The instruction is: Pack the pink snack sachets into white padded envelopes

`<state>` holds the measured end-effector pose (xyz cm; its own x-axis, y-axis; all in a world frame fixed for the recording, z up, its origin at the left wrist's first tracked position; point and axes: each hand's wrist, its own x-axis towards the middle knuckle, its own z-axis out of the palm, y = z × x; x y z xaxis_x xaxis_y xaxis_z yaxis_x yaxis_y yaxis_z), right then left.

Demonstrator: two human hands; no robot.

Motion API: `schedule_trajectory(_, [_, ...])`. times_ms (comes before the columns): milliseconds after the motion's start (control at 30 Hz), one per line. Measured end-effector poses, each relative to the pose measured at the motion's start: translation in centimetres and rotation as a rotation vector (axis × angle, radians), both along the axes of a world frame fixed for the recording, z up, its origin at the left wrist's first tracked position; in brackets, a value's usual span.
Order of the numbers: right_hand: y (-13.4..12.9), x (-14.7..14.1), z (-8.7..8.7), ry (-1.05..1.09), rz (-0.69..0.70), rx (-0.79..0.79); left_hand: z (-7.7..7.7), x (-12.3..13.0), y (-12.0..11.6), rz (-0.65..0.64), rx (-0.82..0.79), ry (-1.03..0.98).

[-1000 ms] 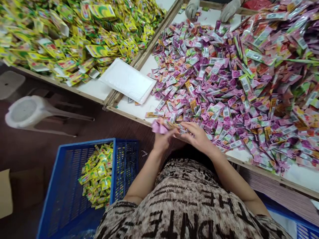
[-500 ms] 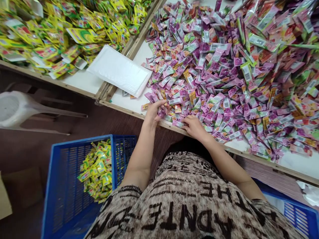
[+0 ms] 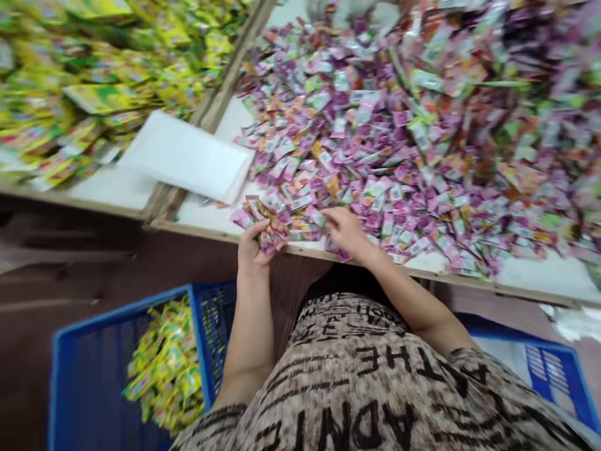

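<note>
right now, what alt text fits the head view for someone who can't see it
A person's left hand holds bunched purple packets at the edge of a table, while the right hand is at a heap of more. A white package lies beyond; a blue crate below holds yellow packets.

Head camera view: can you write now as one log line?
left hand: holds small shiny pink-purple packets | right hand: at near edge of mostly pink-purple packet heap | nearby: flat white rectangular package
</note>
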<state>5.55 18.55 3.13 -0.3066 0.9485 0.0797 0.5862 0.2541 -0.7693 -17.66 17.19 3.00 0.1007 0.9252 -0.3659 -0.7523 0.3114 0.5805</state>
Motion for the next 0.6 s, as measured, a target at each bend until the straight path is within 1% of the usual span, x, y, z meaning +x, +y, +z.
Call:
schedule_trajectory(67, [-2.3,0.7,1.6,-0.105,0.093,0.107,-0.4,3.0,-0.2,-0.246,-0.048,0.049])
schedule_trajectory(100, [-3.7,1.4,2.1,-0.146,0.094,0.131,-0.5,4.6,-0.3,-0.372,-0.086,0.090])
schedule_trajectory(133, [-5.1,2.4,2.4,-0.185,0.054,0.136,-0.7,6.0,-0.4,-0.482,-0.123,0.134])
schedule_trajectory(167, [-6.5,3.6,2.3,-0.223,-0.025,0.130,-0.8,7.2,-0.3,-0.571,-0.156,0.170])
schedule_trajectory(200, [-7.8,5.0,2.0,-0.263,-0.127,0.114,-1.0,8.3,0.0,-0.633,-0.184,0.197])
schedule_trajectory(233, [-8.9,6.4,1.4,-0.301,-0.229,0.089,-1.1,9.2,0.4,-0.661,-0.204,0.219])
schedule_trajectory(267, [-9.7,7.7,0.7,-0.334,-0.313,0.063,-1.1,9.9,1.0,-0.663,-0.217,0.241])
schedule_trajectory(300, [-10.0,8.9,-0.1,-0.358,-0.361,0.040,-1.2,10.5,1.9,-0.639,-0.228,0.263])
schedule_trajectory(333, [-9.8,9.8,-0.9,-0.371,-0.376,0.028,-1.2,10.9,2.8,-0.595,-0.235,0.279])
schedule_trajectory(367, [-9.2,10.6,-1.6,-0.376,-0.372,0.030,-1.2,11.4,3.9,-0.533,-0.241,0.290])
schedule_trajectory(433, [-6.8,11.6,-2.5,-0.382,-0.355,0.059,-0.9,12.2,5.7,-0.400,-0.243,0.301])
schedule_trajectory(500, [-4.1,12.2,-2.5,-0.394,-0.355,0.085,0.1,12.8,6.7,-0.295,-0.247,0.321])
schedule_trajectory(533, [-3.0,12.4,-2.3,-0.400,-0.355,0.091,0.7,13.0,6.7,-0.267,-0.251,0.346])
schedule_trajectory(600, [-2.1,12.9,-1.2,-0.410,-0.325,0.095,2.0,12.8,5.8,-0.263,-0.259,0.424])
